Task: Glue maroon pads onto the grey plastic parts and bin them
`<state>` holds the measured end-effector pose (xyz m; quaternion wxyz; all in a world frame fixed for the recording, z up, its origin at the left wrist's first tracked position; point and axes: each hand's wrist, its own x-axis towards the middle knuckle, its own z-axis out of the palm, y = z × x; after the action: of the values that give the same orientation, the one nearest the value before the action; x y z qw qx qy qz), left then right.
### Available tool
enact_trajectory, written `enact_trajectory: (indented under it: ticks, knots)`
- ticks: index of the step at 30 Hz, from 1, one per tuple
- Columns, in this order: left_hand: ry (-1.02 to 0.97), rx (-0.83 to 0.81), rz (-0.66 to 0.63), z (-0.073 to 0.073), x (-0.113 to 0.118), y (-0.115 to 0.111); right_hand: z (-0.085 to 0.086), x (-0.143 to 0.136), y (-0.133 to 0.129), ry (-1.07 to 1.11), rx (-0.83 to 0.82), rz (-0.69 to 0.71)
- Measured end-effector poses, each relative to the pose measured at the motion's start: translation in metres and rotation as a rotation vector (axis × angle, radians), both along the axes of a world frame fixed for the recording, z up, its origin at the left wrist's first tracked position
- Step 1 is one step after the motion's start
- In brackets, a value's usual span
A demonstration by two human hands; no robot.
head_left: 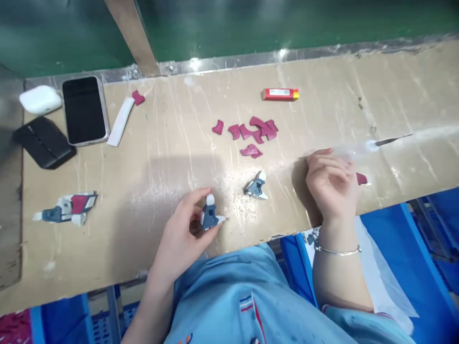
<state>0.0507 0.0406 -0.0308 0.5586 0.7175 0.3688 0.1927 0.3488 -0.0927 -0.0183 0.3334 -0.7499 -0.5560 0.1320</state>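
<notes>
My left hand (pixel 188 227) pinches a small grey and white plastic toy part (pixel 209 216) between thumb and fingers, just above the table. A similar grey and white part (pixel 256 186) lies to its right, between my two hands. My right hand (pixel 329 179) is curled and slightly blurred at the right. What its fingers hold, if anything, is hidden. Beyond it a thin dark pointed tip (pixel 392 140) shows, with a pale blurred section towards the hand. A dark red piece (pixel 361 178) peeks out beside my right hand.
Several dark red pieces (pixel 245 131) lie mid-table, below a red lighter-like stick (pixel 279 94). At left are a phone (pixel 86 110), a white case (pixel 41 99), a black box (pixel 45 143), a white strip (pixel 121 122) and an assembled toy part (pixel 68 208). Blue bins (pixel 412 267) stand below the table edge.
</notes>
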Motion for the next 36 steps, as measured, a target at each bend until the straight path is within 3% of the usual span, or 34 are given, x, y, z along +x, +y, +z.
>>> enact_trajectory:
  ticks: [3, 5, 7, 10, 12, 16, 22, 27, 32, 36]
  knots:
    - [0.015, -0.003, 0.004, -0.001, 0.000, 0.001, -0.003, -0.012, 0.000, 0.295, 0.169, 0.158]
    - [0.040, -0.007, 0.003, 0.002, 0.001, 0.002, 0.000, -0.021, 0.007, 0.381, 0.255, 0.214]
    - [0.078, -0.026, -0.019, 0.006, 0.003, 0.005, 0.005, -0.024, 0.022, 0.236, 0.246, 0.218]
    - [0.120, -0.059, -0.054, 0.010, 0.004, 0.007, 0.010, -0.017, 0.055, -0.234, 0.109, 0.187]
    - [0.125, -0.075, -0.053, 0.010, 0.003, 0.007, 0.009, -0.007, 0.075, -0.451, 0.025, 0.271]
    - [0.110, -0.083, -0.038, 0.004, 0.002, 0.005, 0.003, 0.009, 0.093, -0.626, -0.020, 0.457]
    - [0.102, -0.089, -0.038, 0.005, 0.004, 0.006, 0.001, 0.014, 0.093, -0.763, 0.120, 0.460]
    - [0.019, -0.131, 0.079, 0.003, 0.009, 0.002, 0.015, -0.029, 0.076, -0.685, 0.480, 0.302]
    - [0.027, -0.036, 0.092, 0.005, 0.012, -0.002, 0.022, -0.083, 0.055, -0.574, 0.538, 0.539]
    - [0.057, 0.038, 0.083, 0.009, 0.014, -0.003, 0.015, -0.094, 0.053, -0.587, 0.508, 0.556]
